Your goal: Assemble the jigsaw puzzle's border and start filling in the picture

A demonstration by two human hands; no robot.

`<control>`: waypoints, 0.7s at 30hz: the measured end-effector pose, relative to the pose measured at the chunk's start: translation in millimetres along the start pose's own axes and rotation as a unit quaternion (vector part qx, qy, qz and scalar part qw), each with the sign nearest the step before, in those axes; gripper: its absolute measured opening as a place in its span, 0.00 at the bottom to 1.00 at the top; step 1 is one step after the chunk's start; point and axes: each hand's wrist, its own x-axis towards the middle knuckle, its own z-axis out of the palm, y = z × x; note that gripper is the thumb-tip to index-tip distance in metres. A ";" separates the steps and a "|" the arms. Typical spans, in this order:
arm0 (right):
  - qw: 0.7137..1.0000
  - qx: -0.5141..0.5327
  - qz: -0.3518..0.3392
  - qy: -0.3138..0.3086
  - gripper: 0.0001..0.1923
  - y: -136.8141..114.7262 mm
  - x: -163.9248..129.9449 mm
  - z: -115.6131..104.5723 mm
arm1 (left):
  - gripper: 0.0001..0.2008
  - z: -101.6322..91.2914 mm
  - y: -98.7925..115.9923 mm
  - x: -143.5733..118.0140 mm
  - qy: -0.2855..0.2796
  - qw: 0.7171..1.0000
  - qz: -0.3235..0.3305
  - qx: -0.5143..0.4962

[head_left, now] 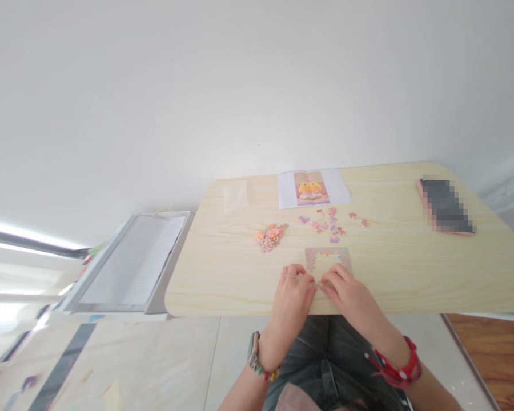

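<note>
On the wooden table lies a partly assembled jigsaw puzzle frame (312, 255), pinkish, with a bare middle. Over its near edge, my left hand (294, 291) and my right hand (346, 291) meet, fingertips almost touching. Both hands have thumb and fingers pinched together. Between the fingertips shows a small bit of puzzle piece (318, 283), mostly hidden. Just beyond the frame are scattered loose puzzle pieces (334, 230), pink and purple. A heap of puzzle pieces (270, 236) sits to the left.
A creased paper sheet with a printed picture (310, 188) lies at the table's back edge. To its left is a clear plastic bag (235, 197). A phone (446, 206) rests at the right. Left of the table stands a white tray with papers (132, 260).
</note>
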 end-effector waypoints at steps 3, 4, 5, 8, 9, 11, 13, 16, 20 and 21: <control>1.000 -0.016 -0.019 0.006 0.11 -0.9 2.6 0.8 | 0.04 -0.5 -3.0 1.0 -0.001 1.000 0.017 0.002; 0.999 -0.021 -0.024 0.009 0.11 -0.9 3.4 1.1 | 0.04 -0.9 -4.6 1.5 0.000 1.000 0.022 0.004; 0.999 -0.025 -0.029 0.014 0.11 -0.7 4.5 1.5 | 0.04 -1.3 -6.5 2.1 0.002 1.000 0.028 0.005; 0.998 -0.038 -0.038 0.028 0.11 0.8 9.2 3.7 | 0.04 -1.6 -12.5 5.8 0.015 0.999 0.039 0.012; 0.998 -0.042 -0.039 0.032 0.11 1.6 11.3 4.8 | 0.04 -1.2 -14.5 7.5 0.021 0.999 0.041 0.013; 0.997 -0.054 -0.041 0.040 0.11 3.4 15.6 7.4 | 0.05 0.4 -17.9 11.1 0.031 0.999 0.041 0.015; 0.996 -0.070 -0.040 0.045 0.11 5.2 19.4 10.2 | 0.05 2.6 -20.4 14.1 0.036 0.998 0.038 0.017; 0.995 -0.088 -0.037 0.041 0.10 6.8 22.6 13.1 | 0.06 5.6 -21.5 16.4 0.038 0.999 0.031 0.020; 0.994 -0.092 -0.041 0.046 0.09 6.7 23.3 13.5 | 0.06 5.7 -19.8 16.4 0.036 0.999 0.017 0.016; 0.994 -0.091 -0.042 0.048 0.10 6.3 23.3 13.1 | 0.06 5.2 -19.3 16.2 0.034 0.999 0.015 0.013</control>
